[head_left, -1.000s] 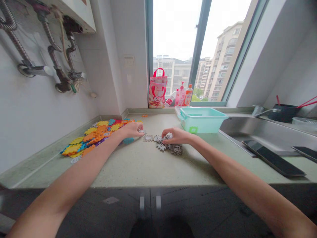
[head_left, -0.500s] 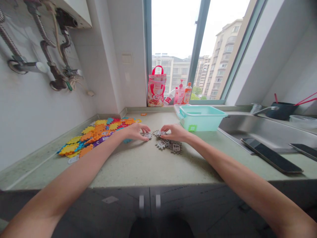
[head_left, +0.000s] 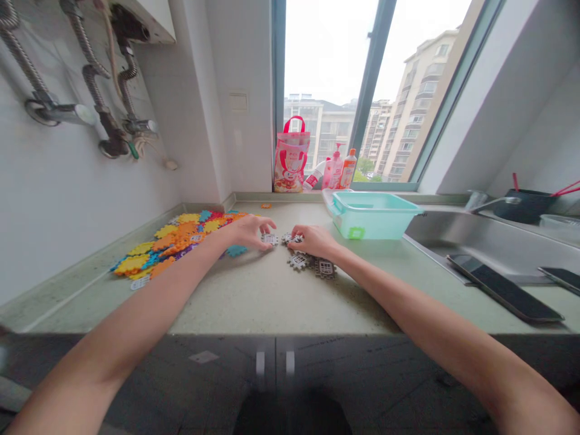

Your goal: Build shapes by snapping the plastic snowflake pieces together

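My left hand [head_left: 251, 231] pinches a grey toothed puzzle tile [head_left: 270, 240] with a pale window-like grid, just above or on the counter. To its right, my right hand [head_left: 312, 240] is closed on another grey tile [head_left: 290, 239], partly covered by the fingers. A narrow gap separates the two tiles. Below my right hand lie more grey tiles, among them a gear-shaped one [head_left: 299, 261] and a square one [head_left: 325, 268]. Beside and behind my left forearm spreads a pile of yellow, orange, blue, red and purple toothed tiles [head_left: 181, 236], partly hidden by the arm.
A mint-green plastic tub [head_left: 376, 217] stands at the back right, beside the steel sink [head_left: 453, 232]. Phones, one a black phone [head_left: 502, 287], lie by the sink's front edge. A pink bag [head_left: 291, 162] and bottles line the windowsill. One small orange tile [head_left: 265, 206] lies at the back.
The view has shifted slightly. The tile in my left hand now shows more of its face. My right hand stays at the grey tiles.
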The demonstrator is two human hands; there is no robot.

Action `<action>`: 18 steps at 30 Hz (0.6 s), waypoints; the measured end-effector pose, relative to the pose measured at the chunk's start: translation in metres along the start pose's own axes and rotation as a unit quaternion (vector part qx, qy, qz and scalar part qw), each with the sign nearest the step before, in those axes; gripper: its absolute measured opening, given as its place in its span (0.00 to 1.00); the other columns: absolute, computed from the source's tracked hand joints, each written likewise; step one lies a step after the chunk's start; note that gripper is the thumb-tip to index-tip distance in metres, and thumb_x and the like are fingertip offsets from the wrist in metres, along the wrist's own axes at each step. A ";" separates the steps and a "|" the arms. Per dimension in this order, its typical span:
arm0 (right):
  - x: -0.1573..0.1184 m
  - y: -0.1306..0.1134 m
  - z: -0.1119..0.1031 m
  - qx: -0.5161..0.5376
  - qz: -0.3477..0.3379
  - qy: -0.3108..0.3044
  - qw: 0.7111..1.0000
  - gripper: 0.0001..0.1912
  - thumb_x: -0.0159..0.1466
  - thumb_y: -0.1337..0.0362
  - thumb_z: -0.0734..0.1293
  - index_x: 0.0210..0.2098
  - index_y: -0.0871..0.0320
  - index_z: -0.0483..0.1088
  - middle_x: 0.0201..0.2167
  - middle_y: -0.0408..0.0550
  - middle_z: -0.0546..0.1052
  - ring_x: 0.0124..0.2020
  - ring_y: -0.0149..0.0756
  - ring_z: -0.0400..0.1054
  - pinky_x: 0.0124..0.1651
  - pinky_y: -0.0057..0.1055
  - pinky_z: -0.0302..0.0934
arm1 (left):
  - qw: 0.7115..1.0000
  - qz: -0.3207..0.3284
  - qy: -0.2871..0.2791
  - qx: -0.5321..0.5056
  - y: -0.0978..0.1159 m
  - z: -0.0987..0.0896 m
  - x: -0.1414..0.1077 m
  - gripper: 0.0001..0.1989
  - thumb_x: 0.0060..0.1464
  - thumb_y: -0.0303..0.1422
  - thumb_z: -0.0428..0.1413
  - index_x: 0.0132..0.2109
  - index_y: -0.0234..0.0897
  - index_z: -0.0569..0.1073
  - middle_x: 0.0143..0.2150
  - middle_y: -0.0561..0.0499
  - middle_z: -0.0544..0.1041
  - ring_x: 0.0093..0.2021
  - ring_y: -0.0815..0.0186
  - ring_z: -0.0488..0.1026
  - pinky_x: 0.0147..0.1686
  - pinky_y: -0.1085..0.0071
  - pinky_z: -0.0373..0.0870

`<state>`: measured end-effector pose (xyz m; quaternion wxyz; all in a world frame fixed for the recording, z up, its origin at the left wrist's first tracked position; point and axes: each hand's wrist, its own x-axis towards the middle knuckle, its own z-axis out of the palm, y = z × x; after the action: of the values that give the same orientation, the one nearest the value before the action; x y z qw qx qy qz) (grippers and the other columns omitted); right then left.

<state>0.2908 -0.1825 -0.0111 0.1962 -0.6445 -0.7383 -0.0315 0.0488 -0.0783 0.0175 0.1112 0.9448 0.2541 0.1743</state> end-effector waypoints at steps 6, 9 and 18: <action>0.001 0.015 -0.005 -0.001 -0.003 0.010 1.000 0.16 0.60 0.53 0.74 0.47 0.49 0.79 0.44 0.47 0.84 0.45 0.45 0.78 0.44 0.33 0.65 | 0.986 0.096 -0.001 -0.133 0.036 0.013 -0.001 0.22 0.47 0.40 0.68 0.50 0.40 0.81 0.44 0.50 0.85 0.44 0.61 0.81 0.48 0.64 0.72; 0.001 0.028 -0.013 0.009 0.009 0.049 0.999 0.16 0.60 0.54 0.74 0.46 0.50 0.79 0.42 0.47 0.84 0.44 0.45 0.78 0.45 0.33 0.66 | 0.977 0.151 0.004 -0.153 0.056 0.025 -0.002 0.20 0.49 0.38 0.68 0.50 0.41 0.81 0.48 0.51 0.85 0.47 0.61 0.80 0.50 0.65 0.72; -0.009 0.072 -0.042 0.150 -0.103 0.020 0.983 0.13 0.60 0.60 0.74 0.44 0.54 0.79 0.41 0.46 0.83 0.45 0.39 0.77 0.50 0.33 0.67 | 0.975 0.127 -0.093 -0.155 0.064 0.036 -0.003 0.24 0.52 0.44 0.67 0.56 0.48 0.80 0.57 0.54 0.82 0.57 0.59 0.77 0.53 0.68 0.71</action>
<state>0.3715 -0.1917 0.0100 0.3008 -0.5280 -0.7929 0.0465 0.0886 -0.1383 0.0027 0.2564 0.9527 0.0910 0.1355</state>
